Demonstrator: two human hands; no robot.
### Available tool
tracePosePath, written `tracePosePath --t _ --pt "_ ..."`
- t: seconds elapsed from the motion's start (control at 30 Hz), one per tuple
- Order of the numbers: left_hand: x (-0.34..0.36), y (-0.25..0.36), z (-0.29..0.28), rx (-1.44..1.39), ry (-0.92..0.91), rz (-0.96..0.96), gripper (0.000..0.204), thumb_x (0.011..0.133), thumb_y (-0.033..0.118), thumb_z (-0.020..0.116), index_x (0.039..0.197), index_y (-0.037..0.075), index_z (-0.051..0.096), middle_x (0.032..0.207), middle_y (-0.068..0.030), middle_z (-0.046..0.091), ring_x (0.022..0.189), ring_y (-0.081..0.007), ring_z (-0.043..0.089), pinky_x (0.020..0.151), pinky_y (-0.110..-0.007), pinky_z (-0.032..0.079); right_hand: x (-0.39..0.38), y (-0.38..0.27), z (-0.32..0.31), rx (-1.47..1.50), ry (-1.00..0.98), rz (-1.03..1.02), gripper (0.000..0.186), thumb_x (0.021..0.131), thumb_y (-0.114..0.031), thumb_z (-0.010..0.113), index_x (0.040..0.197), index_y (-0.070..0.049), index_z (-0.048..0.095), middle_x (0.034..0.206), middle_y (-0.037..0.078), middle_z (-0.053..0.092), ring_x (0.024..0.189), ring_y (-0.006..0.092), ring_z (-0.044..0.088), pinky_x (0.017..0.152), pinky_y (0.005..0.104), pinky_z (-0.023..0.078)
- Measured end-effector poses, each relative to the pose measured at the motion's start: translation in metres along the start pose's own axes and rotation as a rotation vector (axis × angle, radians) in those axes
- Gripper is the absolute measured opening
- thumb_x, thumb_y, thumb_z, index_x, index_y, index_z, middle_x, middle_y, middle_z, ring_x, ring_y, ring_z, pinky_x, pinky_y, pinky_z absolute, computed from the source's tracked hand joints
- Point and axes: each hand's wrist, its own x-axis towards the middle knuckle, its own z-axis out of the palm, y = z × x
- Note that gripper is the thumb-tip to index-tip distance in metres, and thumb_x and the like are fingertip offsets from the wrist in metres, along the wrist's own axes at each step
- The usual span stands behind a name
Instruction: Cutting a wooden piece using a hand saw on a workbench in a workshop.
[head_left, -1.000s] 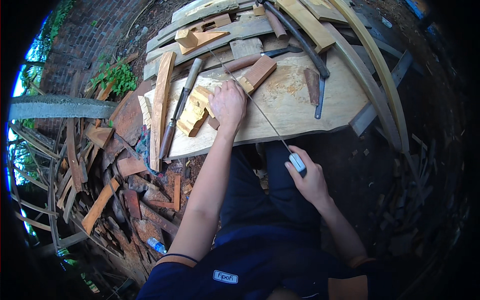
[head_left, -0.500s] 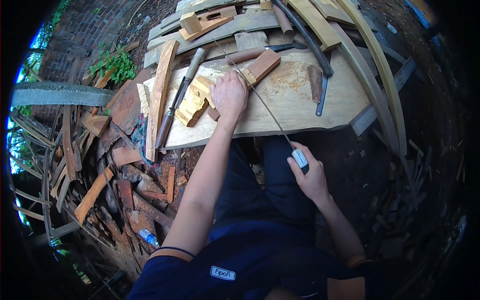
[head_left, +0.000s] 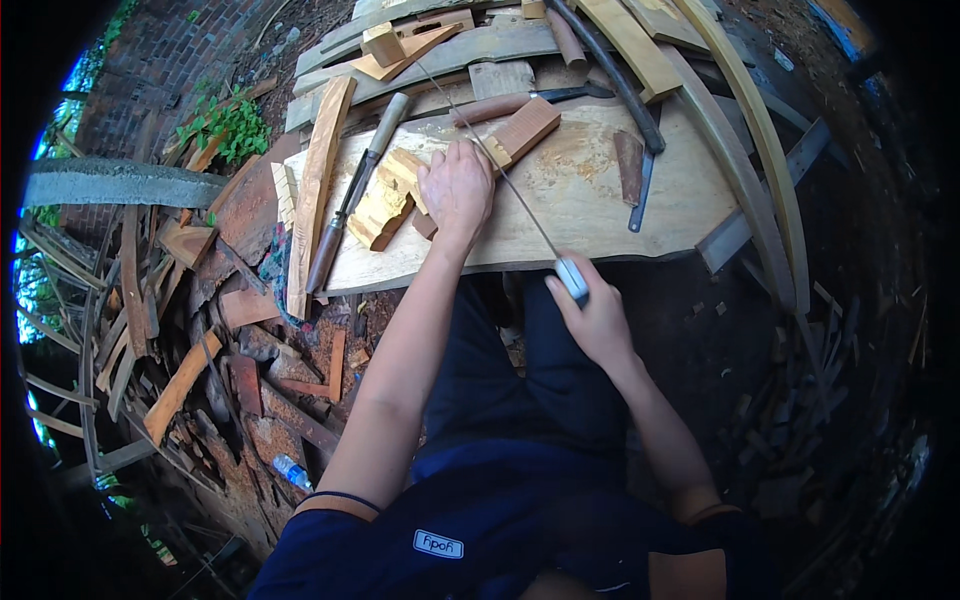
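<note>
My left hand (head_left: 458, 190) presses with curled fingers on a wooden workpiece (head_left: 520, 133), a reddish block with pale cut notches, lying on a pale board (head_left: 610, 220). My right hand (head_left: 590, 310) grips the light blue-grey handle (head_left: 572, 280) of a thin saw. Its long blade (head_left: 525, 205) slants across the block just right of my left fingers. Left of that hand lie pale yellow carved pieces (head_left: 380, 215), a chisel-like tool (head_left: 330, 250) and a long wooden strip (head_left: 313, 215).
Stacked planks (head_left: 390, 78) line the back. Curved boards (head_left: 750, 130) and a dark bar (head_left: 620, 80) sit right. A rusty wedge (head_left: 628, 165) lies on the board. A scrap pile (head_left: 200, 380) and plastic bottle (head_left: 292, 473) are lower left, near leafy plants (head_left: 230, 130).
My right hand and saw handle have pushed up and leftward, sliding the blade along its line. My left hand stays on the block; the whole view has shifted slightly.
</note>
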Motion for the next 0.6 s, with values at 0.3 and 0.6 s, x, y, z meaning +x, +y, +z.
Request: tracePosePath --t 0.3,0.6 --pt "-0.004 -0.005 0.0 -0.012 0.013 0.014 0.027 0.098 0.026 0.049 0.09 0.006 0.065 0.09 -0.0105 0.067 0.086 -0.0285 0.064 0.076 -0.044 0.044 -0.031 0.001 -0.018 0.027 -0.062 0.029 0.041 0.093 -0.019 0.067 0.131 -0.007 0.056 0.105 0.023 0.07 0.102 0.0407 0.067 0.082 0.043 0.055" --pt "-0.003 -0.003 0.003 -0.033 0.03 0.016 0.027 0.097 0.025 0.051 0.086 0.007 0.067 0.088 -0.0103 0.067 0.084 -0.0274 0.062 0.076 -0.043 0.043 0.005 0.003 0.002 -0.031 -0.031 -0.009 0.04 0.094 -0.023 0.065 0.13 -0.007 0.056 0.103 0.025 0.069 0.102 0.0424 0.066 0.083 0.0449 0.054"
